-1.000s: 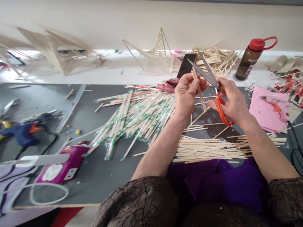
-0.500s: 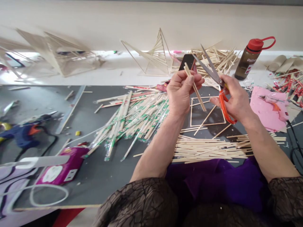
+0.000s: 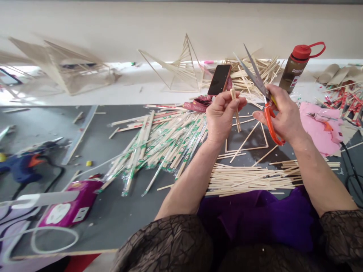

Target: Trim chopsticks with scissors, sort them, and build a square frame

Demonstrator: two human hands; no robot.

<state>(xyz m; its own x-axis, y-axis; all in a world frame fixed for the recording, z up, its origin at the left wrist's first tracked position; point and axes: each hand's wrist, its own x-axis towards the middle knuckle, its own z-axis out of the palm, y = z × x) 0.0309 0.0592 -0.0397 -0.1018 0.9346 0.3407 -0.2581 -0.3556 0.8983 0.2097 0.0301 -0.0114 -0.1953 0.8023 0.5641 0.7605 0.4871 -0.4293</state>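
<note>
The left hand (image 3: 222, 115) is clamping at least two sticks (image 3: 237, 121) between thumb and fingers, the exact count hard to tell. Just right of it, the right hand (image 3: 283, 113) is gripping one pair of scissors (image 3: 259, 84), its two blades standing apart. A gap is separating blades from sticks. Below the hands, one frame (image 3: 253, 148) is lying on the table (image 3: 121, 219). Bodyward of them, a pile (image 3: 244, 177), too many to count, is reaching the body. Left of the left hand, uncounted wrapped sticks (image 3: 170, 139) are spreading; bare tabletop is running from these toward the near edge. Beyond the left hand, one lanyard (image 3: 195, 106) and one phone (image 3: 219, 79) are lying. Beyond the right hand, one bottle (image 3: 295, 71) is leaning in view.
</note>
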